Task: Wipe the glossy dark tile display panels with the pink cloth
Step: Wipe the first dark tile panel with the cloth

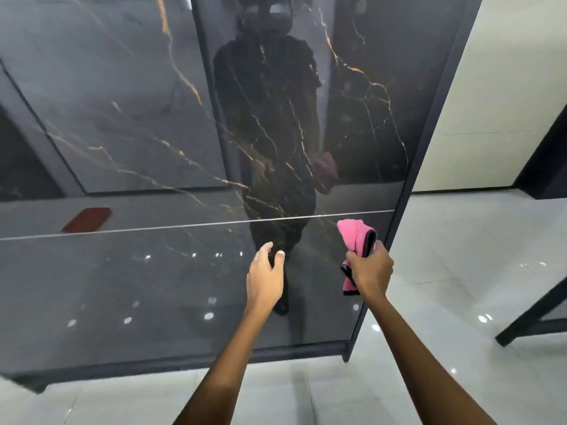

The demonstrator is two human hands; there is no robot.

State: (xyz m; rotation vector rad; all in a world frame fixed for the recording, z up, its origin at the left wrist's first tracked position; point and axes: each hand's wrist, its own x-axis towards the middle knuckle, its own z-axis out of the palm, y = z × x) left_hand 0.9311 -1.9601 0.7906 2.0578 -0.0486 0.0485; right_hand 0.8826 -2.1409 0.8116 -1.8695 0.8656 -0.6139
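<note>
The pink cloth [356,240] is bunched and gripped in the curled fingers of the right hand [369,269], held near the right edge of the lower dark panel [122,302], just below the thin seam [184,226] under the veined upper panel [122,102]. Whether the cloth is actually pressed against the surface cannot be told from this angle; it may be held just off it. The left hand [265,279] is empty, fingers relaxed and spread, close to the lower panel. Fresh fingerprints could be left on the gloss if that bare hand is leaned on it. With the cloth wadded so tightly, streaks could be dragged, and the strip beside the dark frame [429,133] could be missed
</note>
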